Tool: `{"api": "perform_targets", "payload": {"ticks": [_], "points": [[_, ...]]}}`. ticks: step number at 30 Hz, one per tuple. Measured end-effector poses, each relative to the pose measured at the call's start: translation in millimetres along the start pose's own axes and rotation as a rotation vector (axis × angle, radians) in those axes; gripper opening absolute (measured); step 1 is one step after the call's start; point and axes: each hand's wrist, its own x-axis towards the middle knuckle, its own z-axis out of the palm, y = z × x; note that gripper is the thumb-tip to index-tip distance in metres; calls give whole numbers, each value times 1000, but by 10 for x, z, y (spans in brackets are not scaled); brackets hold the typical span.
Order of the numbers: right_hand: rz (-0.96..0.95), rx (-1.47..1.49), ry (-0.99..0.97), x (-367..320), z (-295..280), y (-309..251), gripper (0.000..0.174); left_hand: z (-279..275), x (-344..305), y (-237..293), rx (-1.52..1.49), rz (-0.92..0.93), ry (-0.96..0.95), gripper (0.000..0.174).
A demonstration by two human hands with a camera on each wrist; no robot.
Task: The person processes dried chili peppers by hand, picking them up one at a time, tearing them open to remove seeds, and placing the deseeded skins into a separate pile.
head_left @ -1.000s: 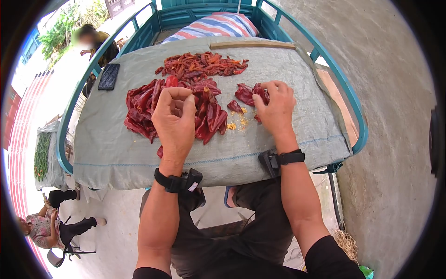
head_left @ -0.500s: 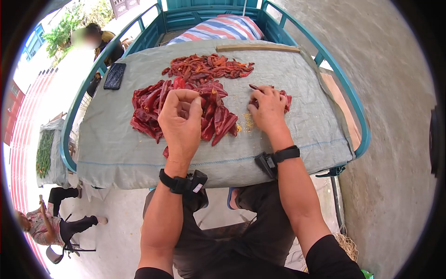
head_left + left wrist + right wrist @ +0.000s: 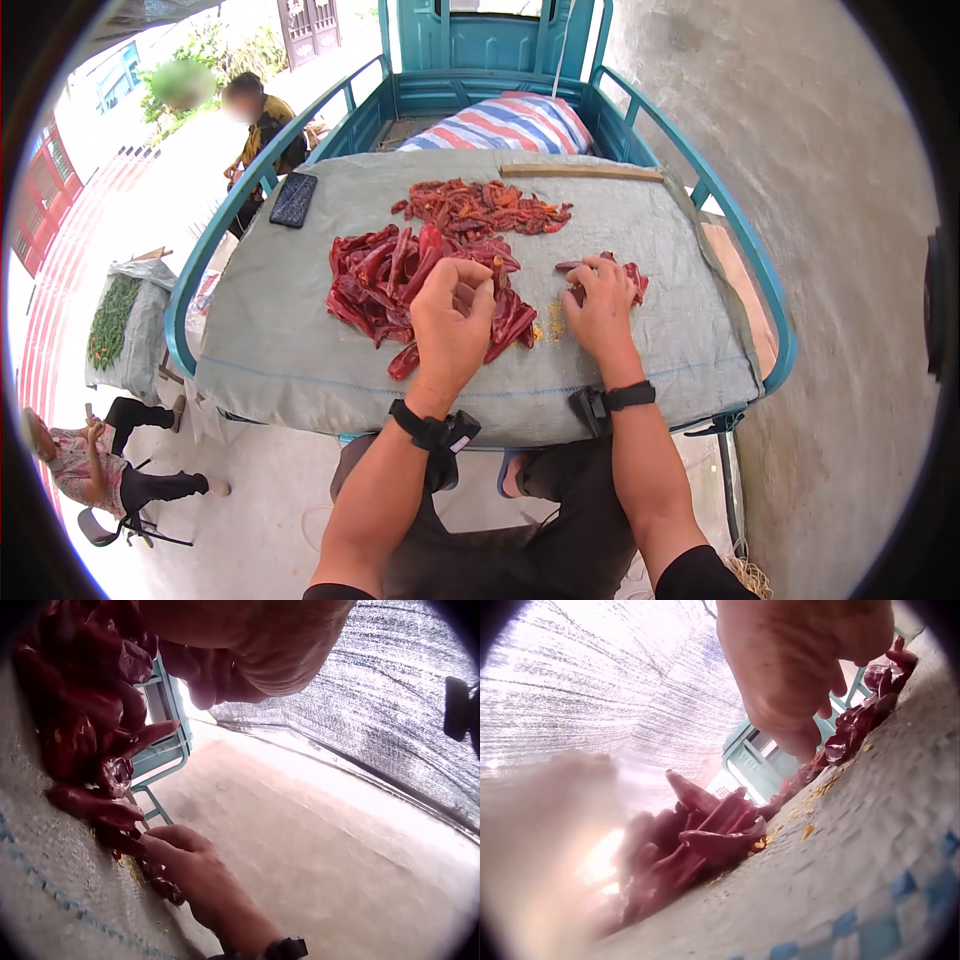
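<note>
A heap of large wrinkled dark-red chili peppers (image 3: 365, 285) lies on a grey woven sheet (image 3: 290, 370). My left hand (image 3: 452, 325) hovers over the heap's near right side, fingers loosely curled and thumb near the index finger, with no chili visible in it. To the right, my right hand (image 3: 603, 310) is down at a small group of dark-red chilies (image 3: 636, 282), fingers curled over them and hiding part of them. A dark piece shows between its thumb and fingers. Yellow seeds (image 3: 556, 322) are scattered between the two groups.
Behind the heap lies a pile of smaller orange-red chilies (image 3: 490, 207). A wooden strip (image 3: 580, 172) runs along the sheet's far edge, and a black phone (image 3: 293, 200) sits at far left. Teal cart rails (image 3: 750, 270) flank the sheet. Two other people are at the left.
The right hand has drawn a loose chili from beside the seeds in with the right-hand group. The left hand keeps its pose. The head view has tilted up and shifted.
</note>
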Motion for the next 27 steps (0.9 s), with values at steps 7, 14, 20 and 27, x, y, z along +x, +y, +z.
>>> {"api": "perform_targets", "payload": {"ticks": [7, 14, 20, 27], "points": [[42, 64, -6, -17, -60, -82, 25, 61, -63, 41, 57, 12, -33, 8], [36, 113, 61, 4, -133, -136, 26, 120, -86, 83, 55, 41, -30, 9], [22, 169, 147, 25, -166, -184, 28, 255, 270, 272, -162, -74, -363, 53], [118, 291, 165, 11, -168, -133, 28, 639, 1415, 1537, -178, 81, -438, 77]]}}
